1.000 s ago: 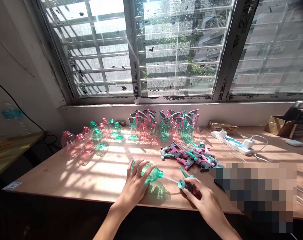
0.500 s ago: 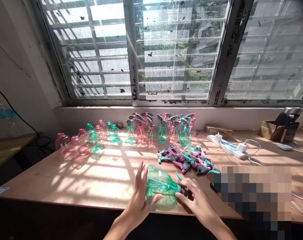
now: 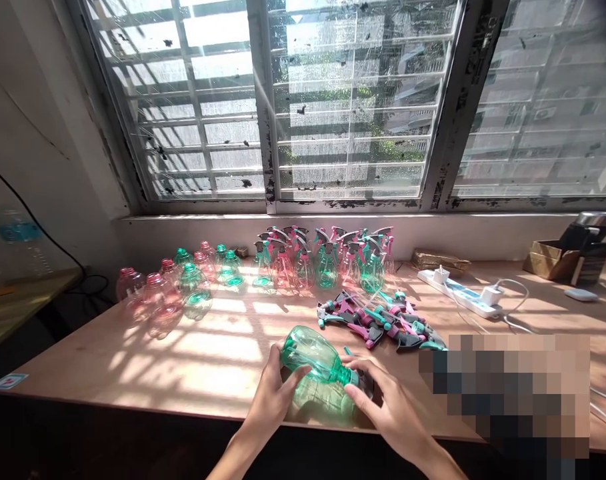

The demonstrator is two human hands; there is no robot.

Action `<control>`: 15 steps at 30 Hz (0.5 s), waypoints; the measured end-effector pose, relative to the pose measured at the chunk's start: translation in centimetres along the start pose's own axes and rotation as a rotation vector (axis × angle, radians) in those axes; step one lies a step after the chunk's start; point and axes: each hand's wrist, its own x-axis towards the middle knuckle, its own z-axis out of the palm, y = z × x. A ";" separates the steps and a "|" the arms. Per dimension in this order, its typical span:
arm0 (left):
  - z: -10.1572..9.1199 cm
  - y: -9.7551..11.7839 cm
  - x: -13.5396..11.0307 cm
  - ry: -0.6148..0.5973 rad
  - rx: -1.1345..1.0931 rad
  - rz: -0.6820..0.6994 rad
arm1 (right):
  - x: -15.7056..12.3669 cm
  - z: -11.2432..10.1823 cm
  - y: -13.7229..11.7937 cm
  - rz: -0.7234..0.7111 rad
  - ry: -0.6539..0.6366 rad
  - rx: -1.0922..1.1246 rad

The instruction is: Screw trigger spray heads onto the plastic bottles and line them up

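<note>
1. Head view, edges: the green bottle [image 3: 310, 357] is held just above the worktop [image 3: 133, 360], close to its near edge, which runs along the bottom of the frame just under both wrists.
2. The left hand [image 3: 273, 400] curls around the bottle's body from below, thumb over the top. The bottle lies tilted, base up and to the left, neck down to the right.
3. The right hand [image 3: 390, 410] has its fingers closed on the sprayer head [image 3: 355, 381] at the bottle's neck. Whether the cap is fully seated cannot be told.
4. Open room: a wide bare stretch of sunlit worktop lies to the left of the hands and behind them.
5. Bounds of that room: the loose pile of sprayer heads [image 3: 377, 319] sits near, behind the right hand. The empty bottles [image 3: 173, 293] stand well apart at back left. The finished bottles [image 3: 323, 257] line the wall under the window [image 3: 353, 100].
6. Right side: a pixelated block hides the worktop just beside the right hand. The power strip [image 3: 460, 293] lies behind it.
7. Against a second ago: the sprayer head lay apart from the neck, a thin tube bridging the gap; now they meet.
8. Against half a second ago: the left hand was spread open beside the bottle; now it grips it.
</note>
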 end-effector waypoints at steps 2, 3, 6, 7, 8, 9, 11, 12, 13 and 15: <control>0.0 -0.2 -0.1 0.008 -0.027 0.006 | -0.1 0.0 0.5 0.005 -0.059 0.005; 0.0 -0.3 -0.1 0.012 -0.035 0.009 | -0.2 0.1 0.8 -0.006 -0.065 -0.002; 0.0 -0.8 -0.1 -0.014 -0.048 0.022 | -0.1 -0.1 0.9 -0.144 0.062 -0.036; 0.0 -1.0 -0.2 -0.034 -0.052 0.027 | 0.0 -0.2 0.9 -0.177 0.096 -0.022; 0.0 -1.2 -0.2 -0.050 -0.056 0.035 | 0.2 -0.3 0.8 -0.180 0.101 0.018; 0.0 -1.3 -0.2 -0.056 -0.056 0.049 | 0.4 -0.4 0.7 -0.152 0.084 0.085; -0.2 -1.5 -0.3 -0.051 -0.030 0.089 | 0.8 -0.4 0.7 -0.047 0.027 0.282; -0.3 -1.5 -0.3 -0.051 0.003 0.117 | 0.9 -0.4 0.7 0.005 0.012 0.381; -0.4 -1.4 -0.3 -0.056 0.047 0.150 | 1.0 -0.3 0.9 0.045 0.010 0.464; -0.6 -1.3 -0.2 -0.082 0.130 0.216 | 1.2 -0.1 1.2 0.103 0.032 0.565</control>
